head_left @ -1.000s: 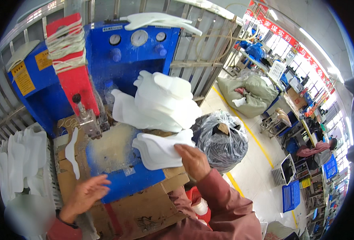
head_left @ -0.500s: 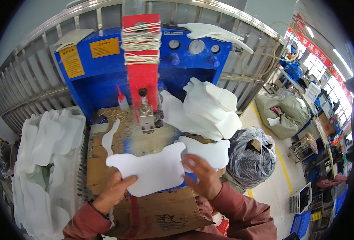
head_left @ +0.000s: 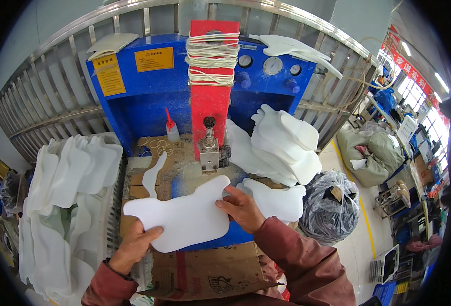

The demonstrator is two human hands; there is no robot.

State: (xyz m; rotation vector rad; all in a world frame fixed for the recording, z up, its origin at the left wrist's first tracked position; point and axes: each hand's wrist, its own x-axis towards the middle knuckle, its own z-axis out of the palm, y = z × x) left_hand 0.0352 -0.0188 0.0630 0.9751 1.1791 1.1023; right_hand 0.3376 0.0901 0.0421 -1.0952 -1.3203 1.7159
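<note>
Both hands grip 1 white foam piece (head_left: 182, 217): left hand (head_left: 133, 245) closed on its lower-left edge, right hand (head_left: 241, 208) pinching its right edge, just before the red press head (head_left: 210, 102). Judged mid-batch: stacks of foam pieces (head_left: 67, 204) lie left and right.

Two hands in view: left hand (head_left: 133, 246), right hand (head_left: 240, 208), together on one white foam sheet (head_left: 182, 214). Two stacks of white foam pieces: left stack (head_left: 67, 204), right stack (head_left: 281, 145). Three round gauges (head_left: 272, 65) on the blue machine (head_left: 139, 97). One red-capped bottle (head_left: 172, 130). One black bag (head_left: 330, 204).
</note>
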